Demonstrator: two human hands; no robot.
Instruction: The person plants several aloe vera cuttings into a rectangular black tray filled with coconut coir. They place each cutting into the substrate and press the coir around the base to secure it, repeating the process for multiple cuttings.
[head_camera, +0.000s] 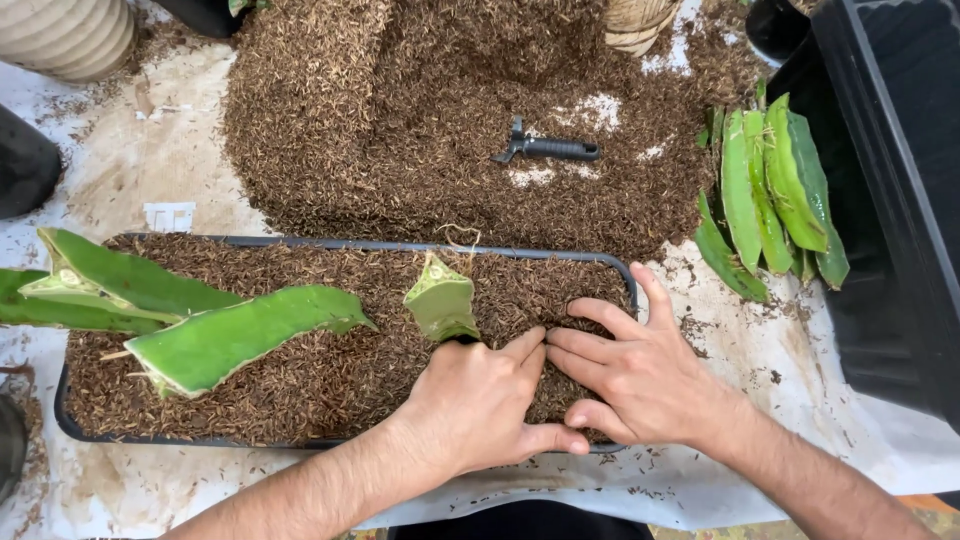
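Note:
A long dark planter tray (330, 242) full of brown husk-like substrate lies in front of me. A short green cactus cutting (441, 301) stands upright in it near the middle. My left hand (480, 405) presses flat on the substrate at the base of that cutting. My right hand (630, 370) lies flat beside it, fingers spread, fingertips meeting the left hand's. Two longer green cuttings (230, 335) lean in the tray's left half. Neither hand holds anything.
A big heap of the same brown substrate (420, 110) lies behind the tray, with a black-handled tool (548, 149) on it. A bundle of green cuttings (770, 190) lies at right beside a large black bin (900, 200). A ribbed pot (65, 35) stands at top left.

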